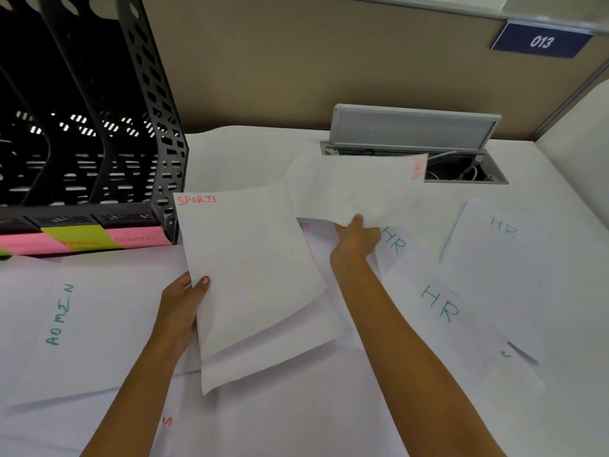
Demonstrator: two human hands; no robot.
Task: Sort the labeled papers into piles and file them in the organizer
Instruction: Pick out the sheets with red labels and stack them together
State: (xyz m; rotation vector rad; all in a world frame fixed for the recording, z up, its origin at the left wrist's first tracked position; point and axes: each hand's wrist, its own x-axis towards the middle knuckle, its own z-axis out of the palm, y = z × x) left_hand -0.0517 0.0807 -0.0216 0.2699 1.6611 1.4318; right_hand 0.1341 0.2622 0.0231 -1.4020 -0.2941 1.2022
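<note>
My left hand (pixel 183 300) grips a small stack of white sheets by its left edge; the top one reads SPORTS (pixel 250 258) in red. My right hand (pixel 356 240) pinches the near edge of another white sheet (pixel 356 186) and holds it lifted, a red label blurred at its far right corner. Sheets marked HR (pixel 441 305) in green lie to the right, and a sheet marked ADMIN (pixel 82 324) lies at the left. The black mesh organizer (pixel 155 133) stands at the back left, with pink and green sticky labels along its front.
An open grey cable hatch (pixel 412 133) with wires sits in the desk behind the lifted sheet. A tan partition wall with a blue sign reading 013 (pixel 540 41) closes the back. More white sheets cover the near desk.
</note>
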